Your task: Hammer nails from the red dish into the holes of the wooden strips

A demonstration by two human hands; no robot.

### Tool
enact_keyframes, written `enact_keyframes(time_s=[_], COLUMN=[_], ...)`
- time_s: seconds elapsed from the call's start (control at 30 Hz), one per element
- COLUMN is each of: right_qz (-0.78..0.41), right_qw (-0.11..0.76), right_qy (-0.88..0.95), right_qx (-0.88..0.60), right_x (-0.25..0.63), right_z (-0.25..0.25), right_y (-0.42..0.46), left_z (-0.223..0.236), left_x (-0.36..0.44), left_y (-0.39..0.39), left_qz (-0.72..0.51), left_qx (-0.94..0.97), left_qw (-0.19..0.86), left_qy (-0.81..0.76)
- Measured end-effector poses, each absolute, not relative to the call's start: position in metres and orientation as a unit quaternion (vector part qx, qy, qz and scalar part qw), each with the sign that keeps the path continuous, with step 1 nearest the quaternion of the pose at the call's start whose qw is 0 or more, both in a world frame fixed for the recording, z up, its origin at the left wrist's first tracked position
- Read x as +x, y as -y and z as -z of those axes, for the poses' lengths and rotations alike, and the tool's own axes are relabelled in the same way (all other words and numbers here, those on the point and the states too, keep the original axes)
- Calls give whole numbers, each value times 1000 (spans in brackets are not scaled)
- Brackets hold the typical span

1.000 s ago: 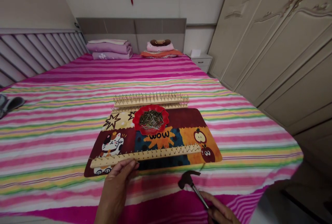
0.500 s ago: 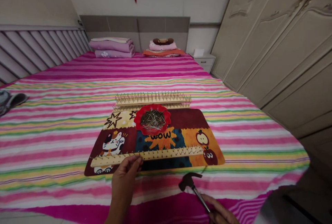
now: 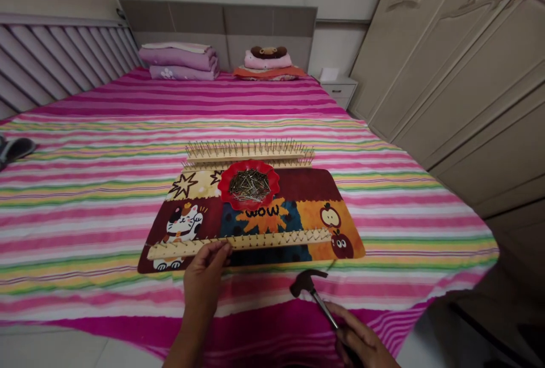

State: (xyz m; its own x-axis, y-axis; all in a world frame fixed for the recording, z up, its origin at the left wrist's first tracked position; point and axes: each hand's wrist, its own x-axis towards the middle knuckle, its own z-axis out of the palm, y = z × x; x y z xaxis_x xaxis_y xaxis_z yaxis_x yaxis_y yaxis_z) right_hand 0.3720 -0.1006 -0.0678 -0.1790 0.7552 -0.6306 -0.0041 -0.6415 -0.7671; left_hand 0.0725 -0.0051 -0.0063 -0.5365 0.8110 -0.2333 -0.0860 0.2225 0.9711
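Observation:
My left hand (image 3: 207,266) pinches the near edge of a long wooden strip (image 3: 255,241), left of its middle. Rows of nails stick up along that strip, which lies on a patterned mat (image 3: 293,183). In my right hand (image 3: 360,337) is a claw hammer (image 3: 307,284), gripped by its handle, its head over the bed's near edge. A red scalloped bowl (image 3: 225,195) heaped with loose nails (image 3: 251,185) stands on the mat beyond the strip. Behind the bowl lie more wooden strips (image 3: 238,157) full of upright nails.
Striped bedding (image 3: 404,209) spreads around the mat. Folded purple quilts (image 3: 181,61) and a pink stack (image 3: 268,61) sit by the headboard (image 3: 255,21). A grey-black item (image 3: 17,149) lies at the left. Wardrobe doors (image 3: 464,72) line the right side, beside a small nightstand (image 3: 340,90).
The whole scene sits a little higher in view as the camera tilts down. My left hand keeps its hold on the strip, and the hammer stays in my right hand.

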Motion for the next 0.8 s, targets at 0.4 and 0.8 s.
enact_keyframes(time_s=[0.4,0.8], right_qz=[-695,-702], right_qw=[289,283], right_qy=[314,329], right_qx=[-578,-565], right_x=[373,374], right_z=[77,77], right_y=[104,103], left_z=[5,19], left_x=[86,84], left_y=[4,4], left_qz=[-524,-490], left_qx=[314,377], left_qw=[359,315], left_qy=[-706,-720])
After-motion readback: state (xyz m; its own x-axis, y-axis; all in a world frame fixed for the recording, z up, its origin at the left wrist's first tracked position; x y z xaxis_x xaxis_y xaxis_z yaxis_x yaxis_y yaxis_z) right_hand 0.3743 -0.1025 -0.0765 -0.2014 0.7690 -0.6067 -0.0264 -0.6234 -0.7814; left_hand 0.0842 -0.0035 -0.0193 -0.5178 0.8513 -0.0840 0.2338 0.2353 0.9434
